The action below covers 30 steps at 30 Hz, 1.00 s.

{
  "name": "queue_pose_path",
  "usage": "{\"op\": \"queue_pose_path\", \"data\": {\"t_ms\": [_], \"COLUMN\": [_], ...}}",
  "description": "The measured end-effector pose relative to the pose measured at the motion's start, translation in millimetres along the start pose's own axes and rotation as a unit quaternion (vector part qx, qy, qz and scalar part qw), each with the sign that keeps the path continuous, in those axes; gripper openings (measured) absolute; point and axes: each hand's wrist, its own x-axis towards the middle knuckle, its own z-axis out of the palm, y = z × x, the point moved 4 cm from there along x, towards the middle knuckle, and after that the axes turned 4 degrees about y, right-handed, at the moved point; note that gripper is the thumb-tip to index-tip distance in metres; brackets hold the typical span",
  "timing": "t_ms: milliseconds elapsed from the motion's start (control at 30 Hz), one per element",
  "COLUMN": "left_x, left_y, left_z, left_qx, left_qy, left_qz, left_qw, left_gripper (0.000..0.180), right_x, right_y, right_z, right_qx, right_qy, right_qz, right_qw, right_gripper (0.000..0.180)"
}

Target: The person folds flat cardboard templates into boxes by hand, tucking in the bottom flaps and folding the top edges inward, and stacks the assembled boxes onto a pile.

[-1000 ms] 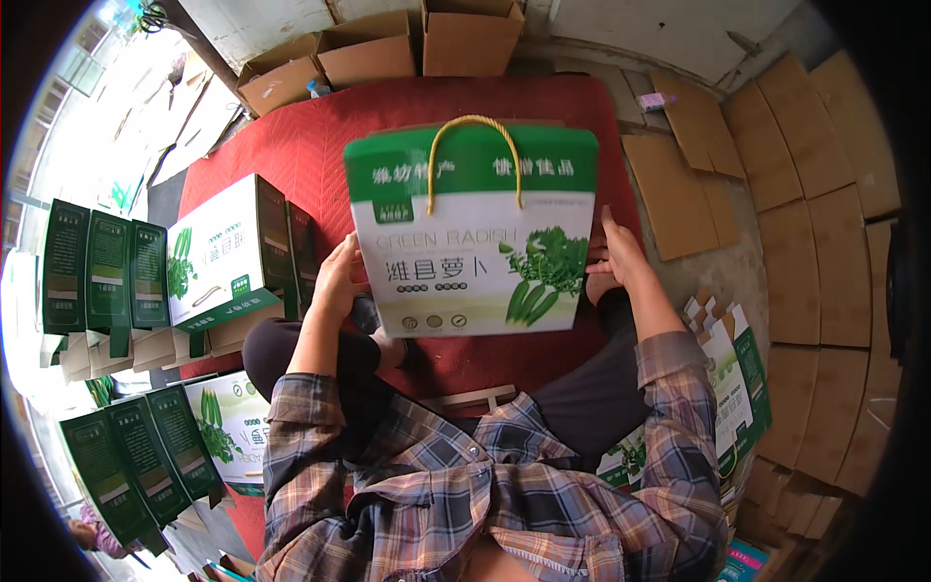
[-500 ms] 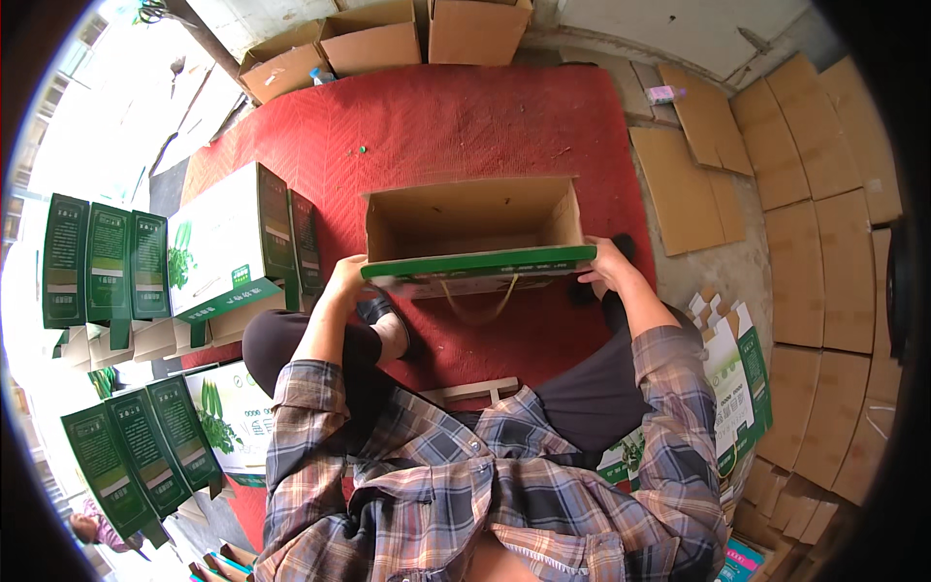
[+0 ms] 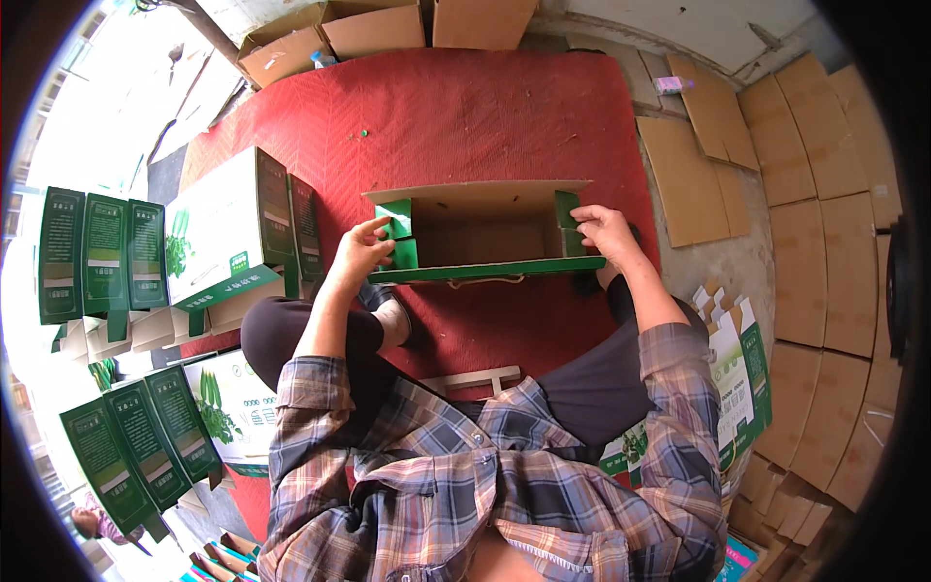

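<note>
The fingers [image 3: 372, 231] of the left hand [image 3: 355, 256] are curving loosely, parted rather than clenched, and their tips are resting at the left flap [image 3: 401, 254] on the carton's nine o'clock end; those of the right hand [image 3: 611, 236] are staying similarly half-open at the right flap [image 3: 566, 209], at three o'clock, with no firm grip showing. Compared with half a second ago, the hands are no longer holding the near corners, and green flaps are now lying inward over the opening, so the work seems to be shifting from positioning the carton [image 3: 485, 197] to folding its ends. The carton is sitting mouth-up between the hands, its cord handle [image 3: 485, 281] showing at six o'clock. Beneath it a red mat [image 3: 504, 116] is spreading; printed cartons [image 3: 215, 228] are standing at nine o'clock, brown boxes [image 3: 376, 35] at eleven.
</note>
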Motion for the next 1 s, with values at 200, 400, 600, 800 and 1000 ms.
{"op": "queue_pose_path", "data": {"t_ms": [200,400,600,800,1000], "left_x": [-16.5,-12.4,0.7,-9.6,-25.3], "left_y": [24.4,16.8,15.4,22.5,27.2], "left_z": [1.5,6.8,17.8,34.2,55.2], "left_qx": [0.033,0.157,0.273,0.452,0.447], "left_qy": [-0.125,-0.137,0.05,0.156,0.051], "left_qz": [-0.068,0.053,0.085,0.287,0.306], "left_qw": [0.989,0.977,0.957,0.83,0.839], "left_gripper": [0.068,0.086,0.05,0.023,0.048], "right_x": [-1.6,-4.1,-8.9,-49.4,-41.4], "right_y": [-0.7,-10.2,-23.4,-50.9,-26.8], "right_z": [-0.8,2.7,12.1,47.3,63.0], "right_qx": [0.072,0.119,0.0,-0.438,-0.5], "right_qy": [-0.072,-0.092,-0.052,-0.002,0.007], "right_qz": [0.069,0.102,-0.006,-0.259,-0.253], "right_qw": [0.992,0.983,0.999,0.861,0.828], "right_gripper": [0.053,0.068,0.068,0.076,0.092]}}
